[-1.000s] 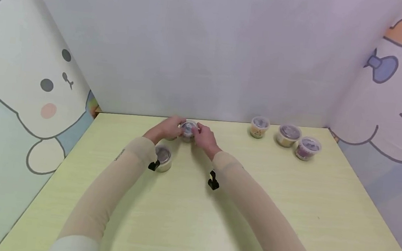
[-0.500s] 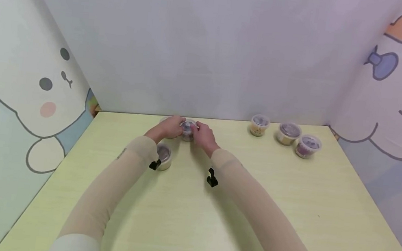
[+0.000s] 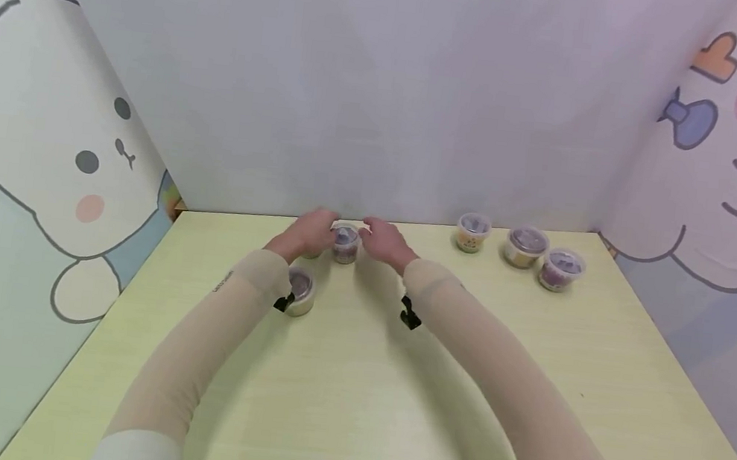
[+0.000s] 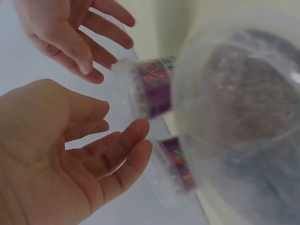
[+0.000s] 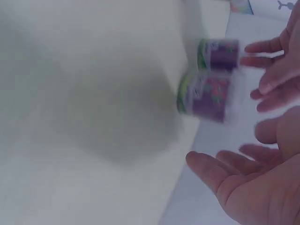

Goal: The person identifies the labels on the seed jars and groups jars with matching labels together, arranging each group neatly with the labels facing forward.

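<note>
In the head view a small lidded plastic cup (image 3: 345, 245) stands upright near the table's back edge, between both hands. Its purple label with red and green print shows in the left wrist view. My left hand (image 3: 306, 234) is beside its left side, with fingers loosely bent and the fingertips close to the lids. A second purple cup (image 4: 178, 164) is partly hidden by that hand. To the right, my right hand (image 3: 387, 244) is apart from the cup, fingers relaxed and nothing in them. Below the left wrist stands another lidded cup (image 3: 299, 292), partly covered by the sleeve.
At the back right of the pale yellow table (image 3: 351, 393) stand three more lidded cups: a small light one (image 3: 472, 233), a wider one (image 3: 525, 247) and a purple one (image 3: 561, 270). A pale wall (image 3: 381, 111) rises right behind the table.
My right hand has let go of the cup and moved slightly away to the right. The left hand has eased off the cup while staying beside it.
</note>
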`<state>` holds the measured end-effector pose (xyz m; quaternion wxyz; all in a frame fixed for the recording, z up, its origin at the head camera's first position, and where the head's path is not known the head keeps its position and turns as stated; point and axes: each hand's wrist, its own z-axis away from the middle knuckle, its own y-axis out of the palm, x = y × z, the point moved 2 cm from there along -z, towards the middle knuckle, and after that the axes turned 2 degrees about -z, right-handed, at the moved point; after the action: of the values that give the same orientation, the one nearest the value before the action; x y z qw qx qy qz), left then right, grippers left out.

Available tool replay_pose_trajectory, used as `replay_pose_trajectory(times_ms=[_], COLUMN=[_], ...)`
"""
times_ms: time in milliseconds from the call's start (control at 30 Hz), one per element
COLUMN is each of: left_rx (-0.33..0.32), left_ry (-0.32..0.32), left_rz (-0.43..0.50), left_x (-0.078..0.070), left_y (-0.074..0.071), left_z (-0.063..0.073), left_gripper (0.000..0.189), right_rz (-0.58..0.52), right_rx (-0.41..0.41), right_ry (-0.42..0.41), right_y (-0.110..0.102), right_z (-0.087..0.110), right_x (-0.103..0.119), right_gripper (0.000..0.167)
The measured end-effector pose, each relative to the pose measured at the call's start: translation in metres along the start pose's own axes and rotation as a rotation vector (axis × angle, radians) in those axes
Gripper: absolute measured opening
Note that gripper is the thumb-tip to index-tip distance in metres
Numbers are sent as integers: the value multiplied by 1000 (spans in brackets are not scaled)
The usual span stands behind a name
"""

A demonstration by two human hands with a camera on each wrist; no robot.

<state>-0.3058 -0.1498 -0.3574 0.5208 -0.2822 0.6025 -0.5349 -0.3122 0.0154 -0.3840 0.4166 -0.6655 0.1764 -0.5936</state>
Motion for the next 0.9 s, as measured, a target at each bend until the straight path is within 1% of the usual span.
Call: replay_pose_trajectory(times_ms=[100,200,267,333,400,433,533,600,667,733,800,900], left_rx=[-42,-75,-85,-87,-74,-66,-47,-35,-18,0,13,2], left_ry=[33,102,149,199,228,237,253,248,239,222,202,195], left_rz=[-58,-112,-145,-173,-176,-170,-138,-86,-10,62,122,181], left_x=[-16,-38,-53,-67,-79,-85,-100,-110,-119,-128,-136,-146], left_y=[-6,-9,-8,-2,5,10,25,37,50,64,77,92], left_z=[0,-3,-7,-13,-20,-25,-41,-53,-65,-76,-84,-94], left_gripper=[44,39,37,37,37,37,39,43,49,54,59,64], right_rz=[150,265,318,349,366,355,317,271,258,277,323,374], right_rx=[27,23,8,-2,-15,-16,-24,-22,-21,-23,-27,-41], right_ry=[-82,-116,-100,-65,-42,-29,-8,16,27,17,8,11], right_y=[-31,-66,-87,-106,-119,-124,-134,-137,-138,-138,-138,-135], right_z=[2,7,12,19,26,30,39,44,47,49,51,54], right_x=[-14,-36,-53,-69,-84,-91,-108,-119,-130,-142,-151,-161], right_gripper=[45,46,47,49,49,50,54,58,61,64,65,72])
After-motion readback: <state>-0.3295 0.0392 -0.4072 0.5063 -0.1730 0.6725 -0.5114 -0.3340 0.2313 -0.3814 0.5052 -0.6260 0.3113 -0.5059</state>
